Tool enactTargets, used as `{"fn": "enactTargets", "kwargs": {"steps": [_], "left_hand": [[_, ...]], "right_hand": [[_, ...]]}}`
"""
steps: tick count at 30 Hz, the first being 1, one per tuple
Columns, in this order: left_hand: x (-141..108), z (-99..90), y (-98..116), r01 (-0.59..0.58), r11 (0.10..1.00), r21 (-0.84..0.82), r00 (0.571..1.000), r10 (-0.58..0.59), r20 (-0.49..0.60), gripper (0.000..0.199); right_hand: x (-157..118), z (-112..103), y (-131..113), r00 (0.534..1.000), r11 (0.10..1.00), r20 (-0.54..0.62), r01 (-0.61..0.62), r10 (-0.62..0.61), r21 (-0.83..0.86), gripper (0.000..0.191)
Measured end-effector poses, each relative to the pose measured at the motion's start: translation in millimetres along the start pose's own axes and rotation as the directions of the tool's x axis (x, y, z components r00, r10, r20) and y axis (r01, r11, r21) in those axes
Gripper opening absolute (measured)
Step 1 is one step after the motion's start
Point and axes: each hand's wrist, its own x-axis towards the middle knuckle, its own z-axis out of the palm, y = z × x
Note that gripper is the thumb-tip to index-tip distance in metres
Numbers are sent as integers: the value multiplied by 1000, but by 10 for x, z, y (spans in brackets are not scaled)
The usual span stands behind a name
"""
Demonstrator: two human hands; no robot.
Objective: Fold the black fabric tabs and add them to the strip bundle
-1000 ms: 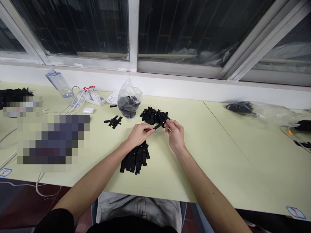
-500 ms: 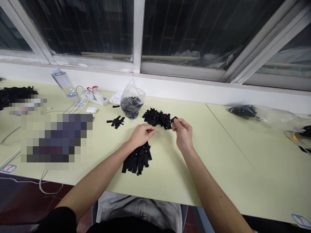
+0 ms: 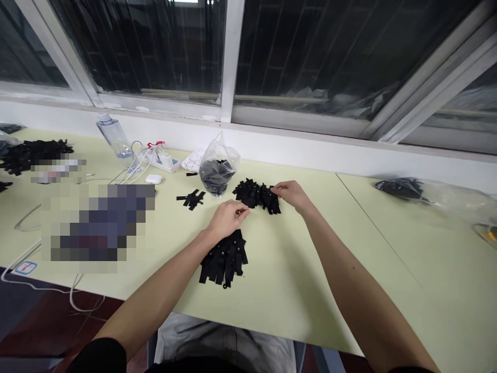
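Observation:
My right hand [image 3: 291,194] reaches to the right end of a far pile of short black strips [image 3: 252,194], its fingertips pinched on a black strip at the pile's edge. Closer in, my left hand [image 3: 229,217] hovers with thumb and fingers pressed together; whether anything is between them I cannot make out. Below it, partly covered by that hand, black strips with small pale marks [image 3: 225,259] lie fanned out on the table. A smaller loose group of black strips [image 3: 191,199] lies to the left.
Behind the piles stands a clear plastic bag of black pieces [image 3: 219,173]. At left are a water bottle [image 3: 114,137], a power strip with cables [image 3: 166,162], a white earphone case [image 3: 154,178] and another black heap [image 3: 39,153]. A plastic bag [image 3: 404,189] lies at right.
My right hand has moved onto the right end of the far pile, with the black strip it held now among the others. My left hand stays nearly still. The view has shifted slightly.

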Motion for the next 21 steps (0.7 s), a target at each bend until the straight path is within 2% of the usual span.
{"fn": "enactTargets", "kwargs": {"steps": [2, 5, 8, 10, 11, 12, 13, 14, 16, 17, 18, 21], "left_hand": [[3, -2, -12, 0, 1000, -10, 1000, 0, 1, 18], [3, 5, -26, 2, 1000, -12, 1000, -2, 0, 19], [-3, 18, -28, 7, 1000, -14, 1000, -8, -18, 19], [-7, 16, -24, 37, 999, -7, 998, -37, -52, 20], [-9, 9, -21, 61, 998, 5, 995, -61, -75, 22], [-11, -3, -19, 88, 996, 21, 991, -86, -99, 24], [-11, -17, -16, 114, 993, 38, 986, -109, -123, 27], [-11, -34, -14, 135, 989, 52, 981, -127, -144, 30], [-8, -65, -11, 159, 985, 63, 974, -147, -171, 34], [-5, -76, -10, 165, 984, 63, 973, -152, -176, 36], [-3, -83, -9, 169, 984, 63, 972, -155, -177, 36], [-1, -78, -8, 169, 983, 69, 974, -157, -161, 35]], "right_hand": [[154, 49, 56, 998, 993, -69, 0, -8, -118, 16], [216, 65, 86, 988, 983, -148, 9, -36, -184, 14], [45, 47, 22, 960, 980, -261, 51, -101, -191, 18], [-189, 63, -65, 947, 980, -284, 102, -148, -171, 19], [-330, 89, -114, 960, 978, -218, 145, -176, -147, 20], [-477, 127, -162, 973, 973, -75, 212, -219, -88, 22], [-623, 176, -206, 952, 959, 113, 283, -283, 14, 23], [-760, 233, -243, 892, 936, 284, 329, -351, 123, 23], [-983, 354, -292, 772, 909, 481, 338, -416, 243, 22], [-1063, 410, -304, 746, 911, 524, 316, -411, 265, 22], [-1122, 459, -311, 741, 916, 539, 304, -401, 263, 22], [-1197, 548, -313, 765, 922, 516, 326, -386, 207, 19]]}}
